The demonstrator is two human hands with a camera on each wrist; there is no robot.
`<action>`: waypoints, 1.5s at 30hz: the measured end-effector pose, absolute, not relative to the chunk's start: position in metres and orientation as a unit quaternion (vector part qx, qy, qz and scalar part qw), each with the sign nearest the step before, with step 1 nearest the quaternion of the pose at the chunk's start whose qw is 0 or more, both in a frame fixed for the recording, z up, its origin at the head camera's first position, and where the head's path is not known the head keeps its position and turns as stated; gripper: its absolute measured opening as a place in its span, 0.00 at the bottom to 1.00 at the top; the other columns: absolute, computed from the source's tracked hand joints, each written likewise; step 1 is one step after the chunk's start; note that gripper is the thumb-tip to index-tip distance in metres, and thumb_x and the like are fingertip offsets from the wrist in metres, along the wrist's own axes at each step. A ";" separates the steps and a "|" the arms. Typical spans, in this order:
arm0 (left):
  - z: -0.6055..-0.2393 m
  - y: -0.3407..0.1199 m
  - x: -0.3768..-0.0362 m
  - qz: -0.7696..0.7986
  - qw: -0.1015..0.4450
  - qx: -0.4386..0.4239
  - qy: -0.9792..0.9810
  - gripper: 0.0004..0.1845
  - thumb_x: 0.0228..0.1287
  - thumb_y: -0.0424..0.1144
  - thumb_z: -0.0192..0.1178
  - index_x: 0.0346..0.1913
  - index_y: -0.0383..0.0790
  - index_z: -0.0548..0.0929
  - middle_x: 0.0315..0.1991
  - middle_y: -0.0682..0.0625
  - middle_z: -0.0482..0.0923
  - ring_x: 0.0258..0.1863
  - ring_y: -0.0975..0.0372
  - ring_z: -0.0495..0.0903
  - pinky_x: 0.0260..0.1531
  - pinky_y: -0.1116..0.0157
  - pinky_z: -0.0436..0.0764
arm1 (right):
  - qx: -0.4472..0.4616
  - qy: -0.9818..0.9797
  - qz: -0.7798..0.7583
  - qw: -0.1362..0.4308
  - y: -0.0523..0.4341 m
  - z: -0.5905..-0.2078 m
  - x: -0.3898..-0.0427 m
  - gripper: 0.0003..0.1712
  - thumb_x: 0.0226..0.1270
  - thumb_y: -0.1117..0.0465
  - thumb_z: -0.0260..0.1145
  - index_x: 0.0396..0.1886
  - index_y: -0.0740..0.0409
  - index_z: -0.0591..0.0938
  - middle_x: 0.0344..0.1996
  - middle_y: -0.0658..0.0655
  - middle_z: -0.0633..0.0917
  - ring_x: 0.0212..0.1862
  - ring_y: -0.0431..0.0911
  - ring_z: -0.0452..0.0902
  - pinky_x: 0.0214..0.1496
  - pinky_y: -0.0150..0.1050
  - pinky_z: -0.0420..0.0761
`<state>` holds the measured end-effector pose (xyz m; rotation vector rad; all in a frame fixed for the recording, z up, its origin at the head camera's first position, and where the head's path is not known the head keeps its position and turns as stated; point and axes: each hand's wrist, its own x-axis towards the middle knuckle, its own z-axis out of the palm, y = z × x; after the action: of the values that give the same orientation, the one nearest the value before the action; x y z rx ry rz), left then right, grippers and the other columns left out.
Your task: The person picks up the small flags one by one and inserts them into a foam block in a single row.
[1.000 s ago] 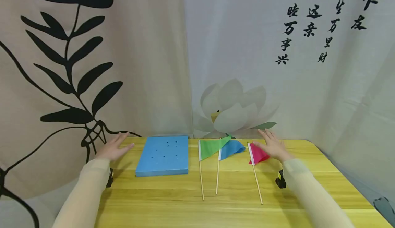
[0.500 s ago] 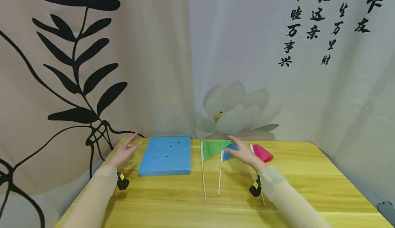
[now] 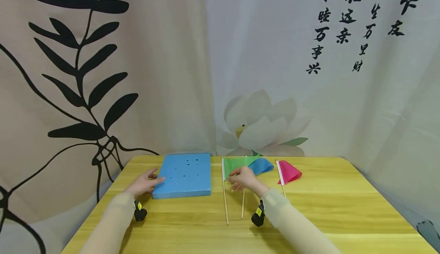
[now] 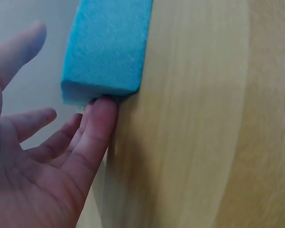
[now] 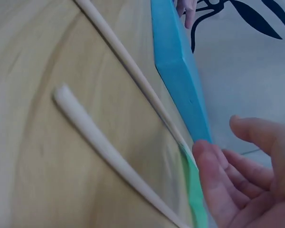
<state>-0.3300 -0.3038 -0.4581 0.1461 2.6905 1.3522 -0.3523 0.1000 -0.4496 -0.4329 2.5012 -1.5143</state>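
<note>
Right hand (image 3: 245, 178) is over the green flag (image 3: 237, 164), fingers loosely curled, holding nothing; the right wrist view shows a gap between fingertips (image 5: 213, 175) and the green cloth (image 5: 195, 199), so hovering just above, not gripping. Green flag lies flat on the bench (image 3: 343, 208), stick (image 3: 225, 200) running near-to-far, cloth at the far end and pointing right. Stick axis is roughly in line with the right forearm, so the hand sits at the cloth end and the bare stick trails back toward the person. Blue flag (image 3: 261, 165) is just right of it, stick (image 3: 243, 204) close alongside and nearly parallel, cloths overlapping at the far end under the hand. Pink flag (image 3: 288, 172) sits further right, apart. Left hand (image 3: 144, 183) is open, fingers straight, fingertip (image 4: 103, 107) touching the near left corner of the foam block (image 3: 183, 173); block lies flat left of the flags, holes in its top face. Right hand is clearly nearer the flags; left hand is occupied at the block. Block is just left of the green stick, not touching as far as I can tell.
</note>
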 end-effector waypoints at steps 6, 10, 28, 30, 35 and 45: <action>-0.462 -0.301 -0.332 0.441 0.056 0.059 0.894 0.42 0.68 0.46 0.62 0.73 0.26 0.54 0.62 0.25 0.63 0.56 0.38 0.71 0.41 0.53 0.79 | -0.145 0.845 -0.496 0.133 0.088 -0.464 -0.350 0.11 0.62 0.62 0.70 0.38 0.68 0.86 0.24 0.59 0.85 0.22 0.49 0.83 0.25 0.42 0.82; -0.463 -0.299 -0.334 0.435 0.054 0.063 0.897 0.40 0.67 0.45 0.62 0.72 0.26 0.57 0.61 0.27 0.65 0.53 0.42 0.74 0.40 0.55 0.79 | -0.134 0.850 -0.490 0.138 0.084 -0.468 -0.348 0.10 0.60 0.60 0.71 0.31 0.65 0.86 0.20 0.59 0.84 0.20 0.47 0.81 0.24 0.42 0.82; -0.479 -0.301 -0.330 0.475 0.051 0.059 0.876 0.39 0.67 0.46 0.63 0.73 0.30 0.60 0.65 0.28 0.62 0.60 0.39 0.68 0.48 0.50 0.76 | -0.130 0.878 -0.449 0.099 0.071 -0.478 -0.350 0.21 0.54 0.65 0.74 0.08 0.63 0.75 0.08 0.57 0.79 0.10 0.45 0.75 0.16 0.41 0.78; -0.480 -0.301 -0.330 0.479 0.050 0.055 0.875 0.39 0.67 0.47 0.63 0.73 0.31 0.60 0.65 0.28 0.62 0.60 0.39 0.68 0.48 0.50 0.76 | -0.132 0.878 -0.450 0.100 0.071 -0.479 -0.352 0.19 0.53 0.65 0.74 0.09 0.64 0.77 0.08 0.57 0.79 0.10 0.46 0.75 0.15 0.42 0.78; -0.482 -0.300 -0.330 0.483 0.044 0.045 0.873 0.38 0.67 0.47 0.62 0.73 0.31 0.61 0.65 0.28 0.63 0.59 0.40 0.69 0.47 0.51 0.76 | -0.131 0.878 -0.449 0.102 0.073 -0.482 -0.358 0.16 0.50 0.66 0.72 0.09 0.65 0.79 0.07 0.56 0.78 0.10 0.45 0.76 0.16 0.42 0.79; -0.478 -0.301 -0.330 0.480 0.042 0.044 0.875 0.38 0.68 0.47 0.61 0.73 0.31 0.60 0.65 0.29 0.63 0.59 0.41 0.69 0.48 0.50 0.76 | -0.113 0.874 -0.460 0.113 0.076 -0.473 -0.363 0.14 0.53 0.65 0.70 0.12 0.65 0.81 0.11 0.57 0.80 0.12 0.45 0.77 0.19 0.42 0.80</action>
<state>-0.3296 -0.3010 -0.4776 0.1353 2.6783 1.4673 -0.3629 0.0763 -0.4731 -0.3312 2.5627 -1.3479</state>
